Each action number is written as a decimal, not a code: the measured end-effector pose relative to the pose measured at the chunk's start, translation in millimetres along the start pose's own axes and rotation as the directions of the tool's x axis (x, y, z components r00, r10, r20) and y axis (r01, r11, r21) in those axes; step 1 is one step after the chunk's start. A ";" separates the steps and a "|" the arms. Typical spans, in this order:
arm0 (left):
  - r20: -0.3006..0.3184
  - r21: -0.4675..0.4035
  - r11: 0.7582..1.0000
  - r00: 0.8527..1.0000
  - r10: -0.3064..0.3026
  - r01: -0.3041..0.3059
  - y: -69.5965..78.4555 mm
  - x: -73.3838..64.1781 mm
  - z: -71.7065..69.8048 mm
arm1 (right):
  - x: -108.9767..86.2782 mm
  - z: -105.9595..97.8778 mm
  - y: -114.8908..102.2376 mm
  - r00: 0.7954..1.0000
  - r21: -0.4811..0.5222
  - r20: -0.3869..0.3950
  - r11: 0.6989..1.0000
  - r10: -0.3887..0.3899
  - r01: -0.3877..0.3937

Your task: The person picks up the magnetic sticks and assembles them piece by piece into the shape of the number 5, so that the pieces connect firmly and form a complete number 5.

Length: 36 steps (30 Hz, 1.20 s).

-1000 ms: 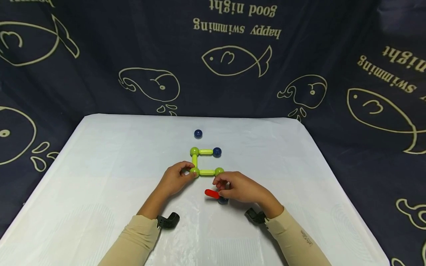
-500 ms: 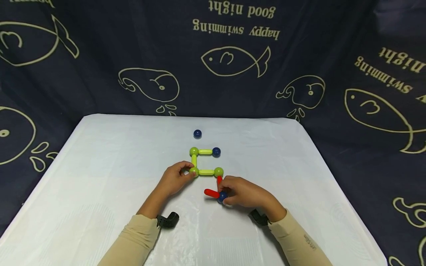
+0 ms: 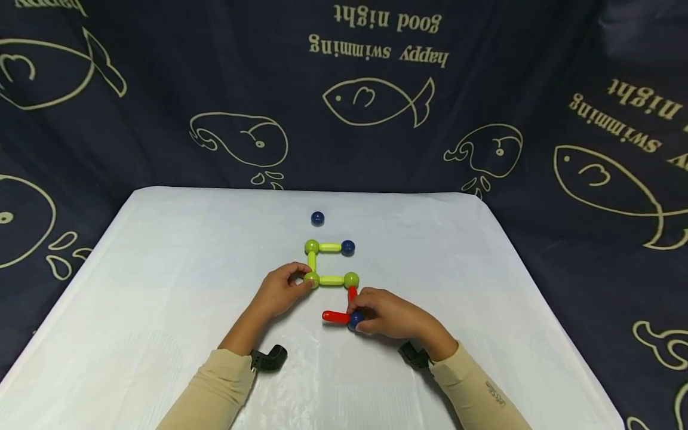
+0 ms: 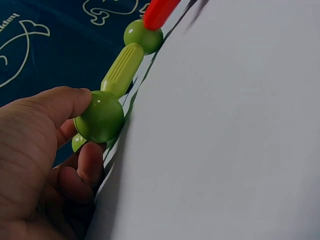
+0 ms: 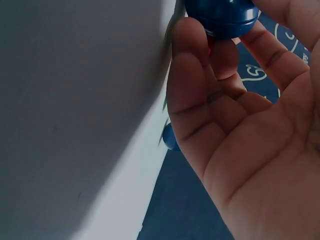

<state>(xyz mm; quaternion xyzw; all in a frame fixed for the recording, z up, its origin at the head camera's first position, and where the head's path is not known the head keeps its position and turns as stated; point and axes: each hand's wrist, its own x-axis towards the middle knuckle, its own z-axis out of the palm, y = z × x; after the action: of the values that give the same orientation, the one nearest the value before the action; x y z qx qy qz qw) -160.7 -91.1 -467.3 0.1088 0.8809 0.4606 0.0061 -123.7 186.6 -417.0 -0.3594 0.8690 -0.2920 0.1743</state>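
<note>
My left hand (image 3: 282,291) pinches a green ball (image 4: 102,119) at the near left corner of a magnetic ball-and-stick frame. A yellow-green rod (image 3: 331,280) runs from that ball to another green ball (image 3: 351,279) on the right. From there a red rod (image 3: 352,294) reaches down to a blue ball (image 3: 355,321), which the fingers of my right hand (image 3: 395,313) grip. A second red rod (image 3: 335,317) sticks out leftward from this blue ball, its far end free. In the right wrist view, the held blue ball (image 5: 222,17) sits between thumb and fingers.
At the frame's far side, a green ball (image 3: 312,246) joins a yellow-green rod (image 3: 330,247) ending in a blue ball (image 3: 347,248). A loose blue ball (image 3: 318,218) lies farther back on the white-covered table (image 3: 215,233). A dark fish-print cloth (image 3: 242,60) hangs behind.
My right hand has drawn back slightly, showing the red rod between the right green ball and the blue ball. The other red rod has swung to point more directly left. My left hand stays put.
</note>
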 end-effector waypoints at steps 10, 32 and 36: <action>-0.001 -0.013 1.000 1.000 0.003 -0.003 0.6 -1.3 0.0 | -1.5 1.4 6.1 0.999 0.063 0.002 0.997 0.034 -0.034; 0.004 -0.013 1.000 1.000 -0.006 0.006 2.6 -0.4 -0.9 | -0.9 -1.2 11.6 0.993 0.137 0.080 0.985 0.090 -0.100; 0.002 -0.021 1.000 1.000 -0.005 0.005 2.4 -1.0 -0.8 | -0.9 -0.9 12.5 0.993 0.152 0.083 0.983 0.086 -0.098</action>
<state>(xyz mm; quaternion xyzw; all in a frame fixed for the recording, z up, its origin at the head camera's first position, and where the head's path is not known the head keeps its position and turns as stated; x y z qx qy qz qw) -159.4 -90.6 -465.0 0.1070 0.8762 0.4699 0.0094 -130.1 194.7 -424.1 -0.3149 0.8519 -0.3367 0.2484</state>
